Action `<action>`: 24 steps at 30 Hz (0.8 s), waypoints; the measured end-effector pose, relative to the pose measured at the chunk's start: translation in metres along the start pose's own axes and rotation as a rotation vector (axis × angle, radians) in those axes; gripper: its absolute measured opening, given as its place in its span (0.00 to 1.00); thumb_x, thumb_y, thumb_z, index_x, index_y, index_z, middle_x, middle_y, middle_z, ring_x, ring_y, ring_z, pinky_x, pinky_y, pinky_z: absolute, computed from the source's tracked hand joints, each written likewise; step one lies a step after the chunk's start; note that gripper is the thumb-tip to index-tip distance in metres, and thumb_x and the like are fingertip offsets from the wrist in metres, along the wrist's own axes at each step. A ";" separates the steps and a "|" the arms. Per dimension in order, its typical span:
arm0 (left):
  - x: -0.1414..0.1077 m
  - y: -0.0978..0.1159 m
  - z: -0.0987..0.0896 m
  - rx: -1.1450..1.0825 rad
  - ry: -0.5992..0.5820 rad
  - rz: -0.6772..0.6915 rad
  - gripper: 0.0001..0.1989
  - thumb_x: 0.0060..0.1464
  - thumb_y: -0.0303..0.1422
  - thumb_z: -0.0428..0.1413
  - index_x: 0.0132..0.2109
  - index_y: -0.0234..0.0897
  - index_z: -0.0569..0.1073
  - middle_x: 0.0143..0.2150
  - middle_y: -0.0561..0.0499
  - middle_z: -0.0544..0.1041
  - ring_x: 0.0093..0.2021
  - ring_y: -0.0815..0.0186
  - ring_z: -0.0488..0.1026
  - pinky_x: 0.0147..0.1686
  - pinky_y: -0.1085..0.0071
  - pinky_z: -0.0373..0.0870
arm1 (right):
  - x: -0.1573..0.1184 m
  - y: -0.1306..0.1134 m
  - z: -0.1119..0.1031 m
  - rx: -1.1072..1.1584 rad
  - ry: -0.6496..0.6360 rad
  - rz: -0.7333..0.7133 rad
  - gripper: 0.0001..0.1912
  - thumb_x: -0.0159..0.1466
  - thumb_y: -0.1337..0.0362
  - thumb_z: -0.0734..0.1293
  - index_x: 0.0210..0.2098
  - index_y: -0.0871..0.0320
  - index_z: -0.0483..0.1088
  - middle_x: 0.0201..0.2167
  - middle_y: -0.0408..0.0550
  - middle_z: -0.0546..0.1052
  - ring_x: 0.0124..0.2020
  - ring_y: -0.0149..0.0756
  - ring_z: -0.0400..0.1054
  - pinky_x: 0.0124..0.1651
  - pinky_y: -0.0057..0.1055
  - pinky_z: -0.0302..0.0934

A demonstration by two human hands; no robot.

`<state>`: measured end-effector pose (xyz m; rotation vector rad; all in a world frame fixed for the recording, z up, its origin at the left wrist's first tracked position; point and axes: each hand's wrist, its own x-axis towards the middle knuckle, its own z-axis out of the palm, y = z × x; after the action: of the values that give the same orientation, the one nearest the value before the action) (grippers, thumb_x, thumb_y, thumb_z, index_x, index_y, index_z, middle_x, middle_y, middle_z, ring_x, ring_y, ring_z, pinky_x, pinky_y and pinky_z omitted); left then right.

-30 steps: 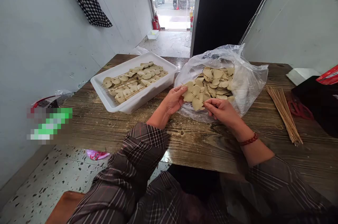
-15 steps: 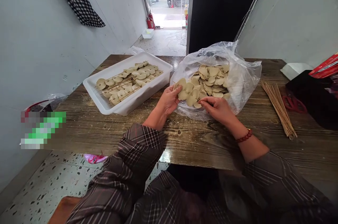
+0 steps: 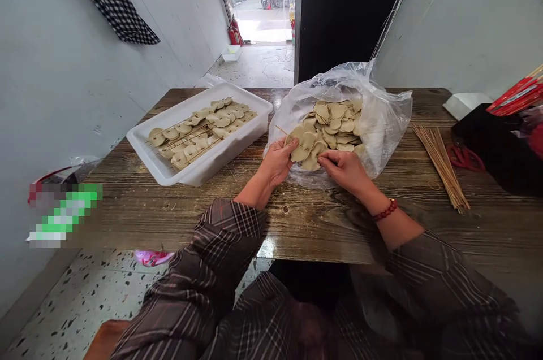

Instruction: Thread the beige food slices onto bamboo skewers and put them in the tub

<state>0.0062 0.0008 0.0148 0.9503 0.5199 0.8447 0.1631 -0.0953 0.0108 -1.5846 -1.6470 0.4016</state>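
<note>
Flat, round beige slices (image 3: 303, 142) are threaded on a thin bamboo skewer (image 3: 280, 130), its tip sticking out past their left side. My left hand (image 3: 278, 162) is closed on the slices at that side, thumb on top. At the other end, my right hand (image 3: 345, 169) pinches the skewer close against the last slice; its fingers hide that end. Just behind both hands, a clear plastic bag (image 3: 384, 122) lies opened around a heap of loose slices (image 3: 339, 125). To the left stands a white tray (image 3: 163, 173) with rows of skewered slices (image 3: 190, 148).
A bundle of bare skewers (image 3: 443, 170) lies on the wooden table (image 3: 284, 235) at right, beside red scissors (image 3: 465, 157) and a black bag (image 3: 500, 151). A partly blurred green package (image 3: 68, 210) is at the far left. Walls flank the table.
The skewer's tip now shows beyond the slices on the left, and my right hand has come up against them. The whole view has shifted slightly.
</note>
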 end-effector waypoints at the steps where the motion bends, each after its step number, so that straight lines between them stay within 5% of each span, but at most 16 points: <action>1: 0.000 0.000 0.000 -0.002 -0.011 0.002 0.15 0.47 0.37 0.67 0.41 0.34 0.76 0.40 0.46 0.82 0.44 0.60 0.79 0.42 0.70 0.76 | 0.001 0.000 -0.001 0.001 0.000 -0.007 0.14 0.64 0.61 0.62 0.27 0.59 0.74 0.17 0.41 0.70 0.22 0.31 0.61 0.28 0.28 0.51; 8: 0.003 0.006 -0.009 0.126 0.093 0.072 0.16 0.53 0.38 0.63 0.45 0.34 0.74 0.41 0.45 0.80 0.39 0.66 0.78 0.46 0.67 0.73 | 0.009 0.020 -0.024 0.132 0.258 0.098 0.13 0.62 0.57 0.64 0.31 0.60 0.75 0.17 0.41 0.69 0.20 0.30 0.60 0.26 0.28 0.53; 12: 0.009 0.000 -0.016 0.545 0.164 0.226 0.09 0.52 0.34 0.62 0.39 0.34 0.77 0.34 0.49 0.79 0.35 0.67 0.75 0.41 0.71 0.71 | 0.013 0.032 -0.034 0.263 0.409 0.179 0.15 0.62 0.54 0.65 0.33 0.60 0.75 0.16 0.41 0.68 0.19 0.30 0.59 0.24 0.28 0.53; 17: 0.019 -0.013 -0.013 1.084 0.109 0.412 0.06 0.50 0.29 0.61 0.37 0.38 0.80 0.34 0.49 0.76 0.34 0.65 0.71 0.41 0.69 0.68 | 0.015 0.033 -0.034 0.325 0.403 0.192 0.16 0.61 0.52 0.65 0.33 0.59 0.75 0.16 0.40 0.67 0.19 0.29 0.58 0.23 0.27 0.52; 24: 0.034 -0.025 0.007 1.537 0.004 0.535 0.16 0.53 0.29 0.57 0.50 0.37 0.77 0.46 0.42 0.74 0.49 0.54 0.69 0.53 0.58 0.64 | 0.016 0.030 -0.034 0.349 0.379 0.170 0.16 0.61 0.52 0.64 0.31 0.59 0.74 0.16 0.40 0.67 0.18 0.29 0.58 0.23 0.27 0.52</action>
<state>0.0400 0.0172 -0.0041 2.5731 0.9530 0.8351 0.2094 -0.0856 0.0159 -1.4340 -1.0946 0.4197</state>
